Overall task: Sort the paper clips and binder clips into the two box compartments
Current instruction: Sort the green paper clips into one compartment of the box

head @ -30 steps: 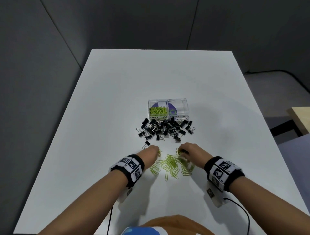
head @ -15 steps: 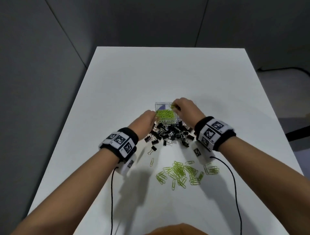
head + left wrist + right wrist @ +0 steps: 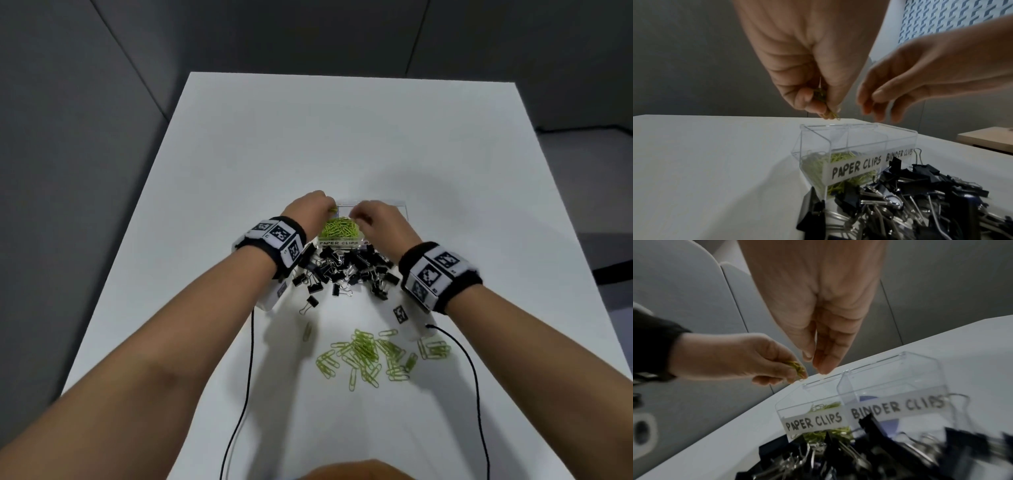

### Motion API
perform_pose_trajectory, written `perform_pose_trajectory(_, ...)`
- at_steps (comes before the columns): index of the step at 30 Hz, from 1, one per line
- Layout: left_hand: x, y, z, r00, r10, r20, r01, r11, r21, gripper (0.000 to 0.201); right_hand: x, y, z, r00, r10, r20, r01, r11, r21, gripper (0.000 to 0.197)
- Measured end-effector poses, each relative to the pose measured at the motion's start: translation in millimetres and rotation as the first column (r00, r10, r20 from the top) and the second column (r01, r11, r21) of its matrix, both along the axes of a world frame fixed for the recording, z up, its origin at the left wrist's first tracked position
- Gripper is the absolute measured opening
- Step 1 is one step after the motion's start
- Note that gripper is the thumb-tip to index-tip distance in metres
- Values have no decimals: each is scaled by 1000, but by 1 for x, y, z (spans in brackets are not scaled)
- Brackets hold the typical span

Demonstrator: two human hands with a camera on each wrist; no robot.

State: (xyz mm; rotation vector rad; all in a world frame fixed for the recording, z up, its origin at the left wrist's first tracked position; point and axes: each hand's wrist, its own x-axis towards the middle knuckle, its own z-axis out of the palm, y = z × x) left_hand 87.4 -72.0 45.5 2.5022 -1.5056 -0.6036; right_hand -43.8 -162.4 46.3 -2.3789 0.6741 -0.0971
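A clear two-compartment box (image 3: pixel 339 242) stands mid-table, labelled PAPER CLIPS on the left and BINDER CLIPS on the right. Green paper clips (image 3: pixel 339 229) lie in its left compartment. My left hand (image 3: pixel 828 112) hovers over that compartment's far left rim and pinches a small bunch of green paper clips (image 3: pixel 797 368). My right hand (image 3: pixel 816 365) hangs just above the same compartment, fingers pointing down and loose, holding nothing. Black binder clips (image 3: pixel 342 270) lie heaped against the box front. Loose green paper clips (image 3: pixel 366 353) are scattered nearer to me.
The white table (image 3: pixel 342 137) has bare surface beyond and beside the box. Black cables (image 3: pixel 246 377) from both wrist units trail toward the table's near edge. The binder compartment (image 3: pixel 900 394) shows only a purple print at its bottom.
Both hands rose from the loose paper clips and travelled to the box. The right hand's pinch over the left compartment has loosened and it now holds nothing.
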Motion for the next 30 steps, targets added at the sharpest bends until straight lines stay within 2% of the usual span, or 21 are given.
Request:
perform_pose_trajectory(4,-8,-3,-1,995,-71,62,69,997,42,33,-48,6,-4,999,-1,-53,1,1000,1,19)
perform_pose_trajectory(9,-27,23,2,995,-55,81,63,993,-98,28,-104,4,-21,979,-82,-186,81,997,-11,22)
perform_pose_trajectory(12,-48,55,-11,991,-124,58,125,992,-24,27,-135,4,-35,939,-131,-317,131,991,-22,24)
perform_pose_trajectory(15,-68,88,-30,977,-194,83,190,980,59,28,-160,4,-47,895,-220,-387,212,975,-65,27)
perform_pose_trajectory(19,-94,124,-57,968,-217,123,209,975,78,28,-184,17,-57,847,-225,-481,199,974,-103,23)
perform_pose_trajectory(22,-110,140,-69,971,-212,114,210,977,28,15,-192,34,-61,846,-225,-484,195,974,-112,24)
perform_pose_trajectory(23,-114,142,-71,971,-209,116,211,978,-5,17,-191,41,-62,853,-219,-473,183,975,-123,25)
perform_pose_trajectory(26,-132,141,-69,973,-217,74,213,976,54,34,-183,60,-63,876,-186,-446,134,980,-146,32)
perform_pose_trajectory(30,-149,143,-66,969,-247,-6,247,967,59,40,-172,84,-64,910,-95,-403,56,993,-107,30)
